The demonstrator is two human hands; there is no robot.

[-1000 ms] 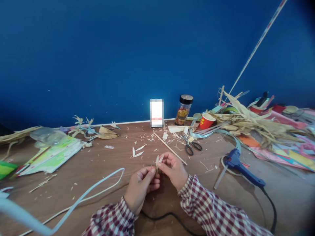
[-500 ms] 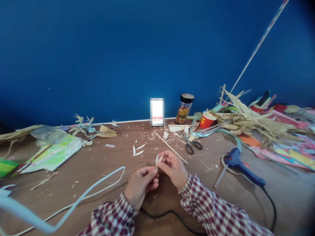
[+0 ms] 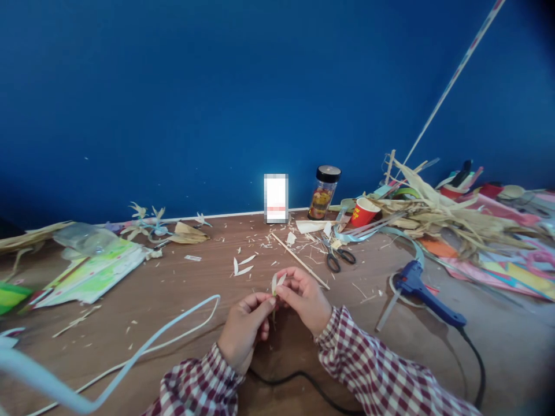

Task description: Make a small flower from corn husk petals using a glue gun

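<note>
Wall (image 3: 195,104): blue, rising beyond the scissors (image 3: 331,252). Tabletop (image 3: 165,283): brown, beneath the scissors, strewn with pale scraps. Heap of dried husks (image 3: 442,208): tangled, right of the scissors and farther back. Glue gun (image 3: 427,294): blue, black cord, lying right of the scissors and nearer the person. Left hand (image 3: 245,332): left of the scissors, nearer the person; thumb and forefinger pinch the base of the petal piece (image 3: 274,283). Right hand (image 3: 307,300): between scissors and left hand, fingertips pinching one petal of that piece. Jar (image 3: 324,196): clear, black-lidded (contents amber), standing beyond the scissors. Paper cup (image 3: 363,215): red, tilted, beyond the scissors to the right. Thin stick (image 3: 300,261): lying just left of the scissors. Petal piece: pale, petals pointing up, held left of the scissors, nearer the person. Loose petals (image 3: 243,271): white, lying well left of the scissors.
</note>
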